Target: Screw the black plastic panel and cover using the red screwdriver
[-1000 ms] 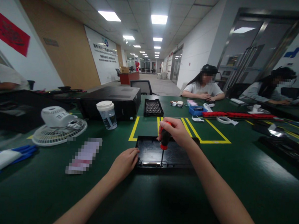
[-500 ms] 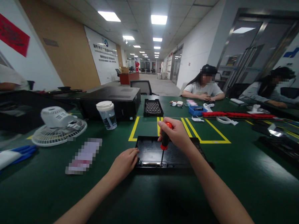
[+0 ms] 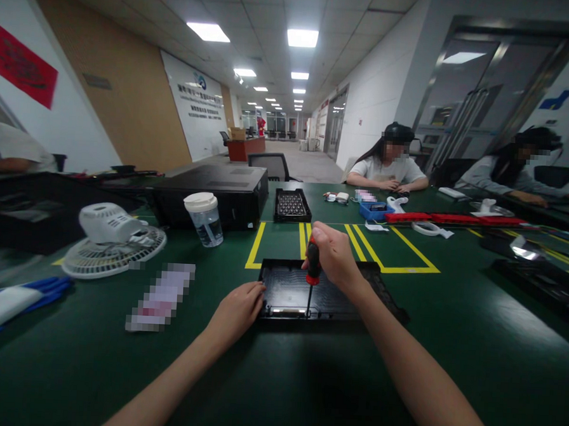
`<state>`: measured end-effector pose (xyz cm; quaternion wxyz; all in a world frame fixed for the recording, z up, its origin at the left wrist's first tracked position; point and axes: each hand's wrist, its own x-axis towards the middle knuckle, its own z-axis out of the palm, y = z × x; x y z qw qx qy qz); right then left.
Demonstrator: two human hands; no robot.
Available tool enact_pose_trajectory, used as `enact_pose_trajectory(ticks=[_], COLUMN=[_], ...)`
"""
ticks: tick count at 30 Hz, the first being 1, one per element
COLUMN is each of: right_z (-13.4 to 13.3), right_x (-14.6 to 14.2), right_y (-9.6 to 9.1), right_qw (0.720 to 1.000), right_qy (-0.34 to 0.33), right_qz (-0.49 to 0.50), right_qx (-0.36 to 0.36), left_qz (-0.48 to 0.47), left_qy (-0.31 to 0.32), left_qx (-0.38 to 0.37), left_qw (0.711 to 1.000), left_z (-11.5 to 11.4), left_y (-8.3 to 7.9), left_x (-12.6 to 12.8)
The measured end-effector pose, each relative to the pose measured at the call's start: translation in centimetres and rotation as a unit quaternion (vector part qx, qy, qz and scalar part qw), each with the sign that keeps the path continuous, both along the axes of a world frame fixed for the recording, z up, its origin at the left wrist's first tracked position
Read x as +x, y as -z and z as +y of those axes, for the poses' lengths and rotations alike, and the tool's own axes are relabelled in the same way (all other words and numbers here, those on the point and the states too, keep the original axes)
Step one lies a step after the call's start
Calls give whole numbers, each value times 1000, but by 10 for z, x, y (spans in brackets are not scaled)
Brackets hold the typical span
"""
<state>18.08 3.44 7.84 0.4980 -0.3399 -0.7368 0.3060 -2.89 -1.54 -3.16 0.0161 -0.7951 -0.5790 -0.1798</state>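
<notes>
My right hand (image 3: 331, 252) is wrapped round the handle of a red and black screwdriver (image 3: 312, 272). The tool stands nearly upright, its shaft reaching down to the near edge of a shallow black plastic housing (image 3: 285, 288). At the housing's left side my left hand (image 3: 241, 305) grips the edge, fingers closed against it. A pale strip (image 3: 287, 311) lies along the near edge, just left of the screwdriver's tip. Any screw under the tip is too small to make out.
Left on the green table are a white fan (image 3: 114, 239), a lidded plastic cup (image 3: 204, 218), a blurred flat item (image 3: 162, 295) and blue gloves (image 3: 46, 291). Behind stand a large black case (image 3: 209, 193) and a black tray (image 3: 292, 206). A co-worker (image 3: 389, 164) sits opposite.
My right hand has turned slightly on the screwdriver, the fist rolling over so that less of the red handle top shows. My left hand and the housing have stayed in place.
</notes>
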Motion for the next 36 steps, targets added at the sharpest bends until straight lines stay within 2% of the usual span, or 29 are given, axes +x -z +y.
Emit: enact_pose_trajectory(ticks=[9,24,36], right_z=[-3,-10,-11], right_x=[0,3,5], right_y=[-1,-8,-13], right_qw=[1000,997,984], right_qy=[-4,23,79], right_qz=[-2,-70,-132], right_qx=[2,23,90], left_qz=[11,4,10], left_qy=[4,1,2], left_qx=[5,-4,-3], left_qw=[1000,1000,1000], left_z=[1,-1,1], left_y=[2,-2,1], left_x=[0,1,1])
